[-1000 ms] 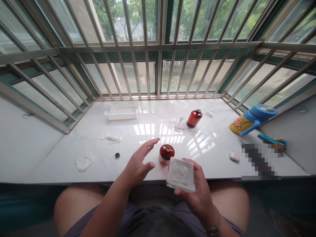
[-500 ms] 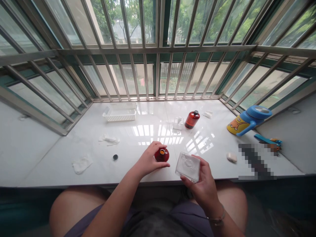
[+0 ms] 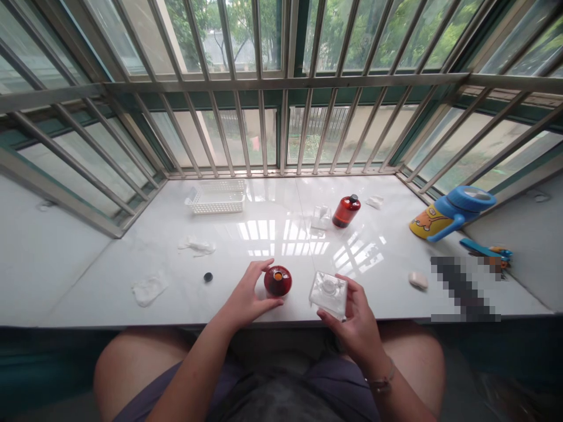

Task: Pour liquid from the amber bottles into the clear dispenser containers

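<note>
A dark red bottle stands uncapped near the front edge of the white counter, its round mouth facing up. My left hand is curved around its left side, thumb and fingers spread apart; whether they touch the glass I cannot tell. My right hand grips a clear square container by its right side, tilted above the counter edge. A round raised form shows in its middle. The small black cap lies left of my left hand.
Toward the back stand a capped red bottle, a small clear piece and a white basket. Crumpled white tissue lies at left. On the right are a blue-and-yellow cup, a pale eraser-like block and barred windows beyond.
The uncapped red bottle has shifted slightly left with my left hand, whose fingers have spread away from it. My right hand has drawn a little left with the clear container.
</note>
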Tool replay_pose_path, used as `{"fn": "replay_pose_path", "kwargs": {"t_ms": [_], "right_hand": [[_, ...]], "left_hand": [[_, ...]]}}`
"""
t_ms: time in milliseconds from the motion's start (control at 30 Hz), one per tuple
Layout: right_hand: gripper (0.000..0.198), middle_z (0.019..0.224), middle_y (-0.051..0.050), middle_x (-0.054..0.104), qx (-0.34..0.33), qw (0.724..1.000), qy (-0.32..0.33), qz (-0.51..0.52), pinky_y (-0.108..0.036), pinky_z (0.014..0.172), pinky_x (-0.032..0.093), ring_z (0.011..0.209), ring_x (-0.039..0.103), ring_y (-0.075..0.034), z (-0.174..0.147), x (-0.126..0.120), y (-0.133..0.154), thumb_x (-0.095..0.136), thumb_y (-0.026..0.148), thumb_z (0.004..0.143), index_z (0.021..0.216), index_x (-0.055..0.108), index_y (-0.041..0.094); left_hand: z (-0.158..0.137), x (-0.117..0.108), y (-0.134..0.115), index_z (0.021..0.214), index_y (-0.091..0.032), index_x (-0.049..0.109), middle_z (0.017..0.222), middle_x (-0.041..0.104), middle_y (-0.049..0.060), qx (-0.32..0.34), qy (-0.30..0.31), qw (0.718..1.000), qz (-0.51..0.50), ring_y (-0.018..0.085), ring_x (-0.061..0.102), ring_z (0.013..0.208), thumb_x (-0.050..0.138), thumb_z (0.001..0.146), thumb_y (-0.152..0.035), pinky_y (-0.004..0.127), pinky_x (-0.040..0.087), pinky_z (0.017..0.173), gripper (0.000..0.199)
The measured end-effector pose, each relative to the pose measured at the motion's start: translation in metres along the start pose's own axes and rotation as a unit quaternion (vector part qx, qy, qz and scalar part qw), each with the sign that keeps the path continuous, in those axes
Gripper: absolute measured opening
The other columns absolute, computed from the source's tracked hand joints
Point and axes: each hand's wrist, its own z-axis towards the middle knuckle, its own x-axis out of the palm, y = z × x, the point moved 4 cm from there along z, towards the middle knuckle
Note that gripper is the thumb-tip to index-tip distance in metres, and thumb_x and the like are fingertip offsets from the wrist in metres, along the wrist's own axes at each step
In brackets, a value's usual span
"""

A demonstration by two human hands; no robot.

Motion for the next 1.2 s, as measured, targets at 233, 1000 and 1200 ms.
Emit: {"fn": "replay_pose_path", "kwargs": {"t_ms": [233, 1000, 1200], "right_hand": [[0.082, 0.139, -0.015, 0.069, -0.014, 1.0, 0.013, -0.012, -0.047, 0.099, 0.066, 0.119, 0.076, -0.033, 0.004, 0.002, -0.008, 0.092, 0.053, 0.082, 0.147, 0.049, 0.028], [0.067, 0.14, -0.012, 0.067, -0.228, 0.936, 0.154, -0.221, -0.047, 0.11, 0.06, 0.128, 0.069, -0.03, 0.027, 0.014, 0.019, 0.085, 0.04, 0.093, 0.15, 0.052, 0.029], [0.066, 0.14, -0.013, 0.068, -0.247, 0.922, 0.169, -0.247, -0.048, 0.11, 0.061, 0.128, 0.069, -0.031, 0.03, 0.012, 0.027, 0.083, 0.038, 0.093, 0.151, 0.053, 0.028]], "left_hand": [[0.004, 0.011, -0.002, 0.14, -0.03, 0.054, 0.151, 0.064, 0.014, -0.027, 0.015, 0.994, -0.107, 0.034, 0.065, 0.139, 0.097, 0.077, -0.036, 0.052, 0.055, 0.118, 0.077], [-0.013, -0.012, -0.038, 0.148, -0.03, 0.06, 0.141, 0.069, 0.01, 0.084, 0.031, 0.988, 0.126, 0.034, 0.067, 0.13, 0.102, 0.073, -0.034, 0.05, 0.056, 0.114, 0.086], [-0.014, -0.01, -0.034, 0.147, -0.03, 0.061, 0.143, 0.07, 0.01, 0.073, 0.034, 0.991, 0.105, 0.033, 0.066, 0.131, 0.103, 0.071, -0.039, 0.049, 0.056, 0.114, 0.087]]}}
